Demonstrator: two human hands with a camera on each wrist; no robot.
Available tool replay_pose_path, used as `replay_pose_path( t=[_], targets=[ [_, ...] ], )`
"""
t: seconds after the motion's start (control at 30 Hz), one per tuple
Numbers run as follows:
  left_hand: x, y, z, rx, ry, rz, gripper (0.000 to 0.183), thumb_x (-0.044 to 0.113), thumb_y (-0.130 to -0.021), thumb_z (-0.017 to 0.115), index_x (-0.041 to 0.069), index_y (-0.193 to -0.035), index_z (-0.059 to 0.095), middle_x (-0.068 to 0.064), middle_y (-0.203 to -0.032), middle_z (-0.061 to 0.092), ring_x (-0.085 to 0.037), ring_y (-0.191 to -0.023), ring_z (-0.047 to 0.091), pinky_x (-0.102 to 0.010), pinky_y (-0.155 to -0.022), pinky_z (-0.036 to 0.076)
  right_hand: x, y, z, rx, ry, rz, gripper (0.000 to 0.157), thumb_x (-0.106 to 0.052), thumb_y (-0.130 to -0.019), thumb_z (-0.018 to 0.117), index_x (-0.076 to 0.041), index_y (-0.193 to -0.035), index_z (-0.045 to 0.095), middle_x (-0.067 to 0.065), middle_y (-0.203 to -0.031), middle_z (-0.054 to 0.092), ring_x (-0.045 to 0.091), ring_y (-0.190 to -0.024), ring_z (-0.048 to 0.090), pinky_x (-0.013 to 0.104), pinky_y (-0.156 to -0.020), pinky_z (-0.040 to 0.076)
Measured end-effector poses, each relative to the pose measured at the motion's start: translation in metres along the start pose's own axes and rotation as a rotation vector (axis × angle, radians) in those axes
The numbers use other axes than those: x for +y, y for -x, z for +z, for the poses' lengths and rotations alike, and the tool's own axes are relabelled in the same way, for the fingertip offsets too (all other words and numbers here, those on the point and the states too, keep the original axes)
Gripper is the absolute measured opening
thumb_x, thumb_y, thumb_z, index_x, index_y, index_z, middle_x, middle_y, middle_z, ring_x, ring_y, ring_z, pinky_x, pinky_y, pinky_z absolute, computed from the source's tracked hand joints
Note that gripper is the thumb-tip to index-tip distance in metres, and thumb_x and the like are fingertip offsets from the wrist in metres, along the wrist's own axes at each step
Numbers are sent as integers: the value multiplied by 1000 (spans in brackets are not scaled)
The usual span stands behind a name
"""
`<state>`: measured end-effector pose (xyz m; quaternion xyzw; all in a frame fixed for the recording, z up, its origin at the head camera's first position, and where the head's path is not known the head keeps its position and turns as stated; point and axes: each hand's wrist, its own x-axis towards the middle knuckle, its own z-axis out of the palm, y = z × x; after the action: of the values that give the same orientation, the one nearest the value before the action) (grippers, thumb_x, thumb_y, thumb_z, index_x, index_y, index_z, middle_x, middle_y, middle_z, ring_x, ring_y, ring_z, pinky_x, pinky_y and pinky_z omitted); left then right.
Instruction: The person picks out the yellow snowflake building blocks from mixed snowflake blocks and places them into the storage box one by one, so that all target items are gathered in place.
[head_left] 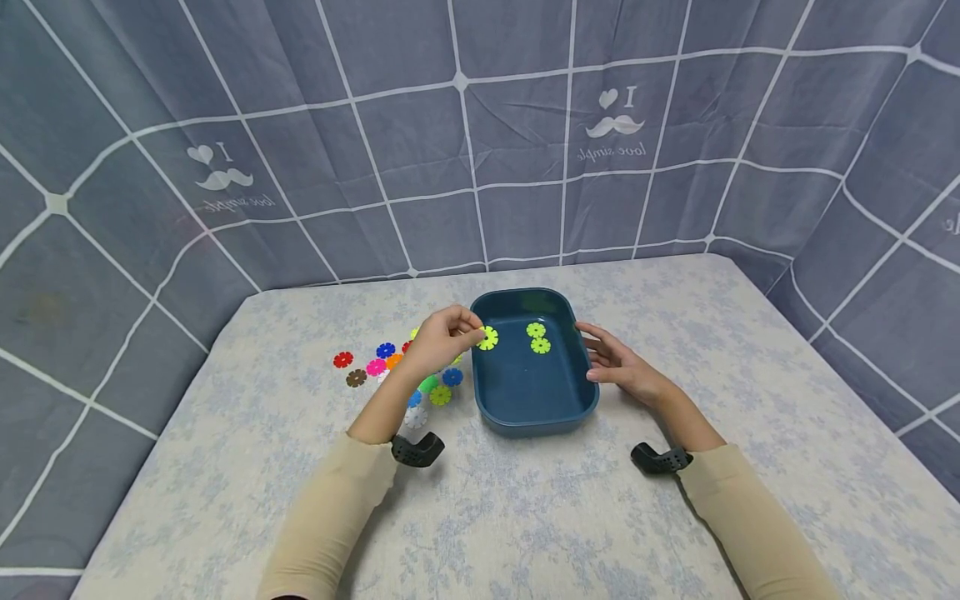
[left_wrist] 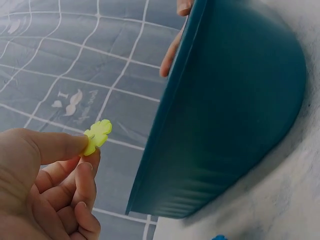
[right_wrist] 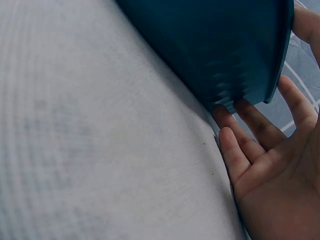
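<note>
My left hand [head_left: 444, 340] pinches a yellow-green notched plastic disc [head_left: 487, 337] between thumb and forefinger, over the left rim of a dark teal bin [head_left: 525, 421]. In the left wrist view the disc [left_wrist: 98, 136] stands tilted at the fingertips, above the bin's edge. Two more yellow-green discs [head_left: 537, 337] lie together on the bin floor. Against the bin's right side rests my right hand [head_left: 626, 367], its fingers spread and nearly straight. The right wrist view shows fingertips [right_wrist: 243, 105] on the bin's outer wall [right_wrist: 215, 45].
Left of the bin lie several loose notched discs, among them a red one [head_left: 342, 359], a brown one [head_left: 356, 378], a blue one [head_left: 452, 377] and a white one [head_left: 416, 417]. A floral cloth [head_left: 510, 517] covers the table. A grey checked curtain [head_left: 420, 167] hangs behind.
</note>
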<state>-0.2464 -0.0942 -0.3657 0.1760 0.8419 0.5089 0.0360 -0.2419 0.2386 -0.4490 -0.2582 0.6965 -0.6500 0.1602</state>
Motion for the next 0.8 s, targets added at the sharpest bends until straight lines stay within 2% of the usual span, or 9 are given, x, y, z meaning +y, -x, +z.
replay_pose_path(
  t=[0.8],
  targets=[
    [9,-14,37,-104,-21,47,11,12,-93,67,4,-99,63,-5,-85,65,-20,-76,59,-28,-70,48,1,-1,-1,3,6,2,85,-12,-92,65,-9,-157,11,27,-158,11,48,-139,22,27,-97,43]
  ],
)
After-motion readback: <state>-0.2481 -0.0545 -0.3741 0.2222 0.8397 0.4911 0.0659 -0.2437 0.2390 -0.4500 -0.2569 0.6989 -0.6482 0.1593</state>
